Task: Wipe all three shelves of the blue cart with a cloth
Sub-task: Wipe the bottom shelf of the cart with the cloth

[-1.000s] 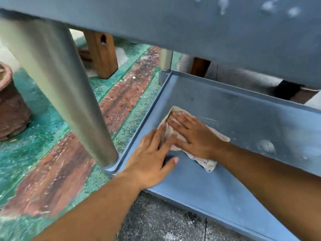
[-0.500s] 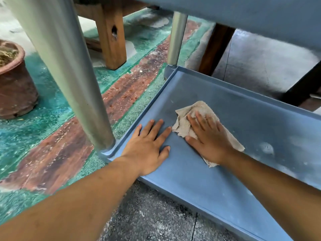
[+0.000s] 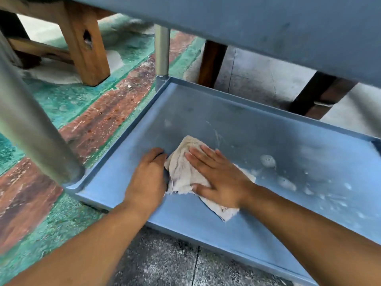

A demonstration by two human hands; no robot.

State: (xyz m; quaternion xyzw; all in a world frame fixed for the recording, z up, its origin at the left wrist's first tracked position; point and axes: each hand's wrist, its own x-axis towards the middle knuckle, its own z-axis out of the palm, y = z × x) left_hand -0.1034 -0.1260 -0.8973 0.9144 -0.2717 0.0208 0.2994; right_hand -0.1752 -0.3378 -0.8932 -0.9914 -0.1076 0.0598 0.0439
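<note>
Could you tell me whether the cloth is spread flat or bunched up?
Bunched. The cloth lies in rumpled folds under the flat right hand, one corner trailing behind the wrist.

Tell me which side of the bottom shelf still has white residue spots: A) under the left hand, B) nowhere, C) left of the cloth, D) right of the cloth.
D: the white spots lie on the shelf right of the cloth, beyond the right hand.
</note>
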